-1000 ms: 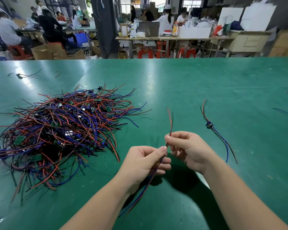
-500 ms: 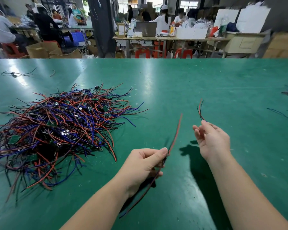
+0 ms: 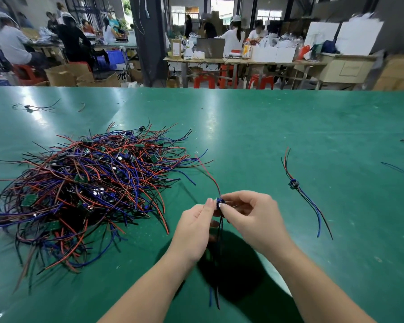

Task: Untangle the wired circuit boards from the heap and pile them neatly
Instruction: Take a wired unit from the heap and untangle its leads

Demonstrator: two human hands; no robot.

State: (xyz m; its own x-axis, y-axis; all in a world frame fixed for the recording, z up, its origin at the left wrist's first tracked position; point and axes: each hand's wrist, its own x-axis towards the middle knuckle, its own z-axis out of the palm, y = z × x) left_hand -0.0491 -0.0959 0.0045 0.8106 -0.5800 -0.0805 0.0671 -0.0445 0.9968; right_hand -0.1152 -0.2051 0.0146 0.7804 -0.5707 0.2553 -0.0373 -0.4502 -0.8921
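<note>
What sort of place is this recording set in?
Most likely an electronics assembly workshop: a heap of wired circuit boards lies on a wide green worktable, and behind it workers sit at cluttered benches among cardboard cartons.

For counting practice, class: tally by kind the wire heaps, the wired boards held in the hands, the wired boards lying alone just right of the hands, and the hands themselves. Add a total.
Heap: 1
Held board: 1
Lone board right of the hands: 1
Hands: 2 (left hand, right hand)
Total: 5
</note>
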